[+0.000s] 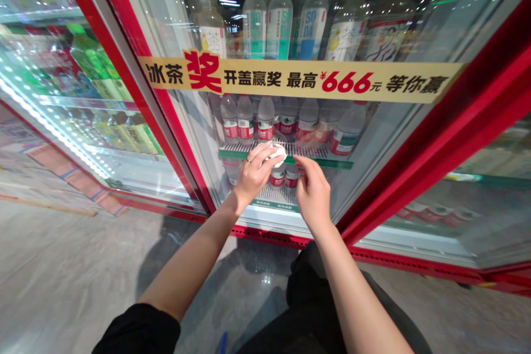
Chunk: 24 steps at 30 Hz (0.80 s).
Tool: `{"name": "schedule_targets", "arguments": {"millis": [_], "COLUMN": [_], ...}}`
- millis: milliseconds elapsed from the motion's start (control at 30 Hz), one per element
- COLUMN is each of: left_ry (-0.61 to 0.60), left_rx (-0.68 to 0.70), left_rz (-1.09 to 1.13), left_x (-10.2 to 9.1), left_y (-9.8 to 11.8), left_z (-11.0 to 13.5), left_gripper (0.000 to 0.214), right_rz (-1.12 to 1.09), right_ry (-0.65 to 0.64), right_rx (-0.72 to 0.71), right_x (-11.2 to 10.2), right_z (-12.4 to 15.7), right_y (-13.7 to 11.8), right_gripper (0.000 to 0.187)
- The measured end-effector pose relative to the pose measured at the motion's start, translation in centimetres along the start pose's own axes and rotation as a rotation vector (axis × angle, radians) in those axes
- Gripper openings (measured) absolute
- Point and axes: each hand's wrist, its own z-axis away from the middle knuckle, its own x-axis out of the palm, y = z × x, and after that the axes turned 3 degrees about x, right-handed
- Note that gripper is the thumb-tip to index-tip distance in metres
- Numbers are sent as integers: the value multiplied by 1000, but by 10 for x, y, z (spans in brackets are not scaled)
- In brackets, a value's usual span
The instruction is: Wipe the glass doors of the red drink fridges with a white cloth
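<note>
In my left hand (256,171) is a crumpled white tissue (279,156), pinched under the fingertips in front of the fridge's glass door (194,146). A ring shows on one finger of this hand. Just to the right, my right hand (314,191) is loosely curled, its index finger pointing towards the tissue without touching it. I see nothing in it, and its inner side is partly hidden. Behind the glass, small water bottles (265,119) with red labels stand on a shelf (344,164) with a green front edge.
A yellow promotional strip (257,80) crosses the glass above my hands. Soda bottles (280,19) stand on the shelf behind it. Red door frames (418,121) border the glass, and another lit fridge (78,83) stands at left. The grey floor (74,265) lies below.
</note>
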Motion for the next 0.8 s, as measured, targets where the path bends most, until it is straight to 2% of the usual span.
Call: {"name": "schedule_targets", "arguments": {"millis": [67, 167, 233, 333, 433, 533, 633, 733, 800], "left_ry": [8, 96, 132, 103, 85, 67, 61, 119, 162], "left_rx": [-43, -121, -146, -130, -63, -39, -107, -197, -208], "left_rz": [-23, -57, -57, -16, 31, 41, -5, -119, -134], "left_x": [-7, -8, 0, 16, 24, 16, 0, -10, -10], "left_y": [-6, -10, -6, 5, 15, 13, 1, -11, -13], "left_z": [0, -12, -24, -36, -31, -14, -4, -11, -18], "left_gripper": [28, 25, 24, 24, 27, 30, 28, 22, 21], "right_rz": [-2, 10, 17, 19, 33, 43, 31, 16, 11], "right_ry": [12, 30, 35, 50, 73, 73, 60, 35, 18], "right_rx": [-10, -29, -35, -44, -57, -62, -48, -40, -42], "right_x": [0, 1, 1, 2, 2, 1, 1, 2, 5], "right_z": [0, 1, 1, 1, 1, 0, 1, 2, 2], "right_y": [-1, -2, -3, -1, 0, -1, -3, -6, -7], "right_gripper": [68, 70, 71, 73, 72, 69, 69, 74, 75]}}
